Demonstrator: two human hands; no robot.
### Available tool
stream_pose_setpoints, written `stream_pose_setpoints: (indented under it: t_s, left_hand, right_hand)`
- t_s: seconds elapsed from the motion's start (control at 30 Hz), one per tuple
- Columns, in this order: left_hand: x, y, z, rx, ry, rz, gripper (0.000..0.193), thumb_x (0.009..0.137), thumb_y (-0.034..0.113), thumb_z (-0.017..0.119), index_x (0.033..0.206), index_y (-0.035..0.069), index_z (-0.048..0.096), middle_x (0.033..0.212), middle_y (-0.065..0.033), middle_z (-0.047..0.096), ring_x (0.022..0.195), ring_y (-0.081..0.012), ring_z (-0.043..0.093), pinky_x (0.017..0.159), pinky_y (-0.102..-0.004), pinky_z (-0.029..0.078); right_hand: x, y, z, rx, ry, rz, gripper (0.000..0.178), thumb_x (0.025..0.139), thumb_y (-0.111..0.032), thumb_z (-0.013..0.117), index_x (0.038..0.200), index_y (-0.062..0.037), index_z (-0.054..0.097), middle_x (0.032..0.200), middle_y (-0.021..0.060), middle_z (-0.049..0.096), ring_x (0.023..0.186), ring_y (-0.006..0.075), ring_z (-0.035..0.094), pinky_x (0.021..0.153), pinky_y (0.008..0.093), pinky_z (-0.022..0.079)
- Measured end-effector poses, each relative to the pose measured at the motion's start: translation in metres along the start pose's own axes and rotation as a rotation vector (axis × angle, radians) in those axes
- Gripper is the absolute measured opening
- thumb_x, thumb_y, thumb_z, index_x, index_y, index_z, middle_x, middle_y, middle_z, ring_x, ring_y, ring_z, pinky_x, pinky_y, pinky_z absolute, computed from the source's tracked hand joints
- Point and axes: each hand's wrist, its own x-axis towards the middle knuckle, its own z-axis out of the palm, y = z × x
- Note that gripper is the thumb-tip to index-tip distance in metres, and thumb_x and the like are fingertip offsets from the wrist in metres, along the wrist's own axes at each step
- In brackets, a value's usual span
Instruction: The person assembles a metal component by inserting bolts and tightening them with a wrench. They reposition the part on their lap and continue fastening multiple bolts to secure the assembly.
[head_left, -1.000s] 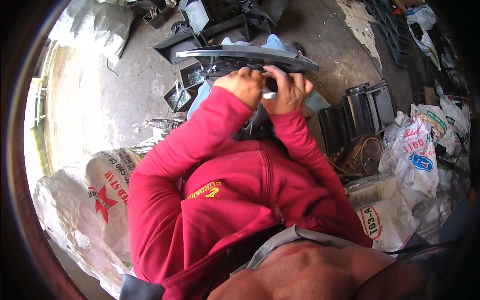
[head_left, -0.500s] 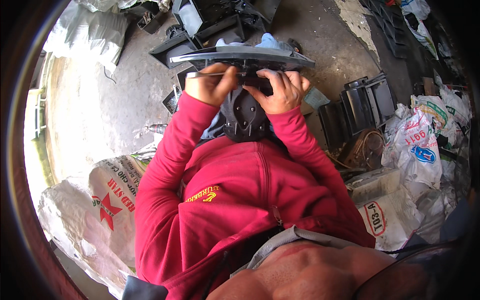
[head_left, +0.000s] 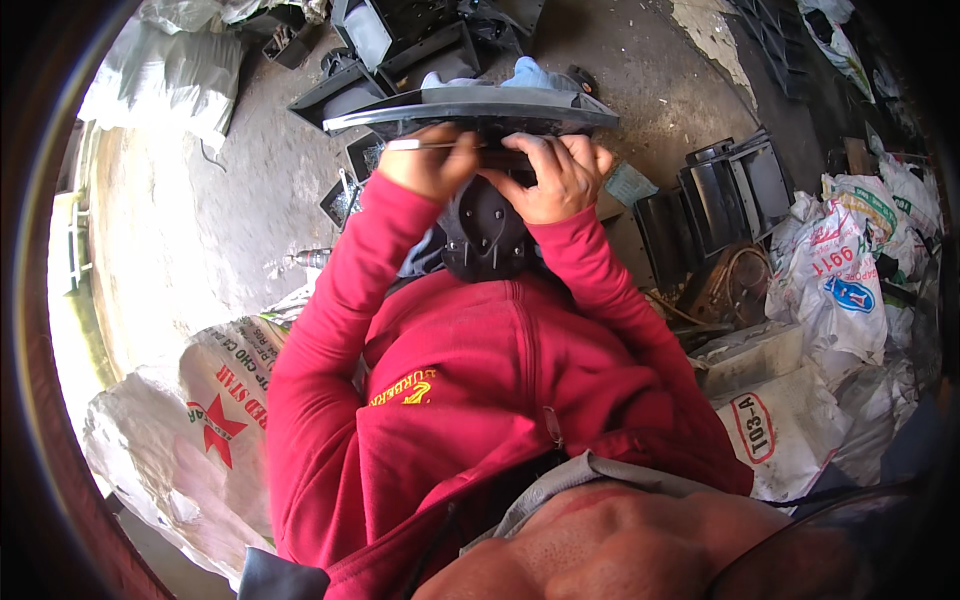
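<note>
Held upright across my lap is a wide black panel (head_left: pixel 470 103) with a pale edge. A black bracket-like part (head_left: pixel 483 235) with several bolt heads stands between it and my body. My left hand (head_left: pixel 432 165), blurred by motion, is closed round a slim metal tool (head_left: pixel 408 145), wrench-like, lying crosswise with its tip by the panel's near face. My right hand (head_left: pixel 556 180) grips the panel's near side, thumb and fingers bent around something dark there. What lies between its fingertips is hidden.
Black box-shaped parts (head_left: pixel 440 60) lie beyond the panel. Small open trays (head_left: pixel 343 198) with hardware and a power drill (head_left: pixel 310 258) are at left. More black parts (head_left: pixel 715 200), a coil of cord (head_left: pixel 748 270) and white sacks (head_left: pixel 825 265) stand at right. Another sack (head_left: pixel 180 400) is near left.
My left hand has turned the tool slightly and is now more blurred. The panel and both hands sit slightly further left in view. My right hand keeps its grip.
</note>
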Motion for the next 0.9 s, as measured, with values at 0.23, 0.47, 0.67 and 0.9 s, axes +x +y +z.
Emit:
stream_pose_setpoints:
  t_s: [0.23, 0.47, 0.67, 0.9]
  left_hand:
    - [-0.021, 0.006, -0.007, -0.731, 0.186, -0.198, 0.021, 0.09, 0.019, 0.059, 0.097, 0.0, 0.064, 0.079, -0.0105, 0.067, 0.062, -0.0183, 0.065, 0.055, -0.0273, 0.05]
    - [-0.008, 0.025, 0.001, 0.361, 0.26, 0.244, 0.013, 0.079, 0.02, 0.068, 0.081, 0.007, 0.064, 0.069, -0.0125, 0.063, 0.059, -0.0304, 0.063, 0.052, -0.0366, 0.051]
    - [-0.001, 0.014, -0.013, 0.22, 0.154, 0.183, 0.013, 0.079, 0.019, 0.067, 0.08, 0.006, 0.064, 0.067, -0.0131, 0.064, 0.058, -0.0305, 0.063, 0.052, -0.0361, 0.051]
    - [-0.007, 0.016, -0.016, -0.158, 0.099, -0.028, 0.016, 0.086, 0.017, 0.062, 0.076, 0.004, 0.063, 0.063, -0.0104, 0.063, 0.054, -0.0204, 0.064, 0.05, -0.0288, 0.048]
  right_hand:
    - [-0.003, 0.0, -0.003, -0.004, 0.014, 0.025, 0.039, 0.061, -0.041, 0.079, 0.09, -0.0207, 0.064, 0.075, -0.0067, 0.062, 0.075, 0.0154, 0.052, 0.076, 0.0348, 0.031]
    - [-0.002, 0.001, 0.001, -0.006, -0.012, 0.033, 0.037, 0.065, -0.047, 0.074, 0.089, -0.0207, 0.064, 0.074, -0.0054, 0.062, 0.075, 0.0166, 0.052, 0.076, 0.0348, 0.031]
    - [-0.002, -0.001, -0.001, -0.003, 0.012, 0.021, 0.036, 0.066, -0.047, 0.073, 0.09, -0.0211, 0.064, 0.074, -0.0056, 0.062, 0.075, 0.0163, 0.052, 0.076, 0.035, 0.031]
    - [-0.002, 0.001, -0.001, -0.003, 0.011, 0.019, 0.037, 0.065, -0.045, 0.075, 0.09, -0.0201, 0.064, 0.078, -0.0064, 0.062, 0.078, 0.0164, 0.051, 0.078, 0.035, 0.031]
